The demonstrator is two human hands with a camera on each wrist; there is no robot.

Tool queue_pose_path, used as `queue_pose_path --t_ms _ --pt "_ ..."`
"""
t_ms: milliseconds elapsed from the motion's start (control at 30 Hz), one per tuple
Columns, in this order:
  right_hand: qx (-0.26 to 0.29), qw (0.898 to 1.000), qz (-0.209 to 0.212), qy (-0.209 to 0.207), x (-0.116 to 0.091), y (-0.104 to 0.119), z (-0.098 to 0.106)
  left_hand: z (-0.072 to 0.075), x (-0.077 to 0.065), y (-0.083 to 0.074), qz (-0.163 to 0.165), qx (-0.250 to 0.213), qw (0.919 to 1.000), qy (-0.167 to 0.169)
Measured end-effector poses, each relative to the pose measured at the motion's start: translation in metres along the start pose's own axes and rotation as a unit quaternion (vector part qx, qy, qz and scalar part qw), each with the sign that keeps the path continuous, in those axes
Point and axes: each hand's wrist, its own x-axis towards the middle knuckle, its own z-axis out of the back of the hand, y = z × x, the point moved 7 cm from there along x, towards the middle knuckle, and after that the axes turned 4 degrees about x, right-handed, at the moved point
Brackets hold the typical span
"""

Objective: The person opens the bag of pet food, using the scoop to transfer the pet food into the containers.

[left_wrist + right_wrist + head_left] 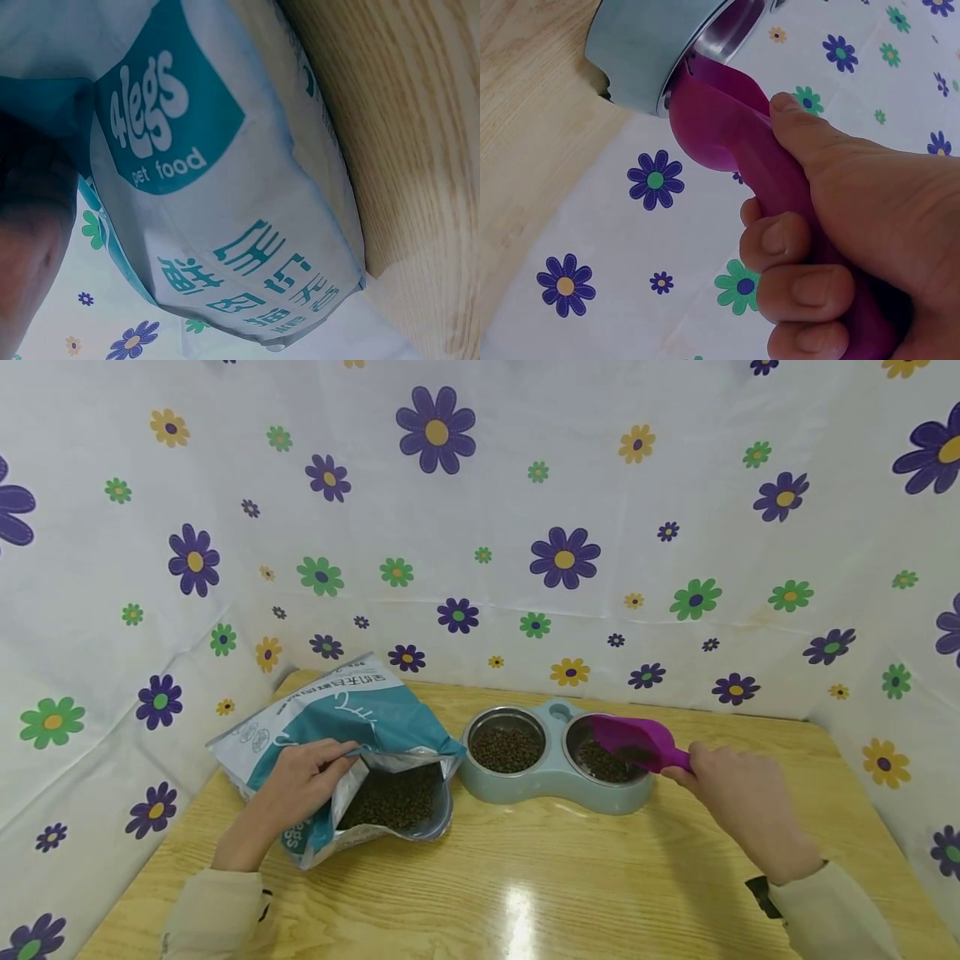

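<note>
My right hand (738, 797) grips the handle of a magenta scoop (652, 735), its fingers wrapped round it in the right wrist view. The scoop tilts over the right bowl of a pale blue double pet bowl (555, 781), with some kibble still inside it. Brown kibble (600, 762) lies in that steel bowl, and more kibble (506, 750) covers the bottom of the left one. With my left hand (303, 781) I pinch the edge of an opened teal and white pet food bag (345, 702). The bag lies on its side, its mouth facing me, and kibble (393, 797) shows within.
A wooden table (517, 868) carries the bag and the double bowl. White cloth (480, 510) with printed flowers hangs behind the table and along both sides. The bag's right edge lies close to the left bowl.
</note>
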Motion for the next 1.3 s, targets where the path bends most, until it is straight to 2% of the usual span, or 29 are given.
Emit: queue_pose_path --t_ms 467,633,767,867,933,1000,1100,1200,1300 --pt "-0.028 0.999 -0.001 -0.045 -0.007 -0.002 0.010 0.002 0.003 -0.002 -0.015 0.011 0.9998 -0.004" --pt "-0.004 0.999 -0.014 -0.042 -0.010 -0.009 0.009 0.002 0.004 -0.001 -0.013 0.012 0.9998 -0.002" --pt "0.016 0.998 -0.007 -0.052 -0.013 -0.011 0.008 0.001 0.004 -0.001 -0.012 0.007 0.9999 0.000" --pt "0.040 0.998 -0.007 -0.037 -0.014 -0.011 0.006 0.001 0.004 -0.002 -0.012 0.007 0.9999 -0.002" --pt "0.082 0.996 -0.024 0.003 -0.013 -0.013 0.003 0.001 0.004 -0.003 -0.013 0.007 0.9999 -0.002" --pt "0.145 0.987 -0.044 0.056 -0.011 -0.013 -0.001 0.001 0.004 -0.003 -0.013 0.006 0.9999 -0.002" --pt "0.254 0.956 -0.069 0.132 -0.009 -0.007 -0.009 0.001 0.003 -0.003 -0.012 0.006 0.9999 0.000" --pt "0.333 0.924 -0.059 0.176 -0.009 0.007 -0.014 0.000 0.002 -0.002 -0.007 0.006 1.0000 0.002" --pt "0.374 0.905 -0.042 0.200 -0.007 0.024 -0.018 0.000 0.001 -0.002 -0.003 0.006 1.0000 0.005"
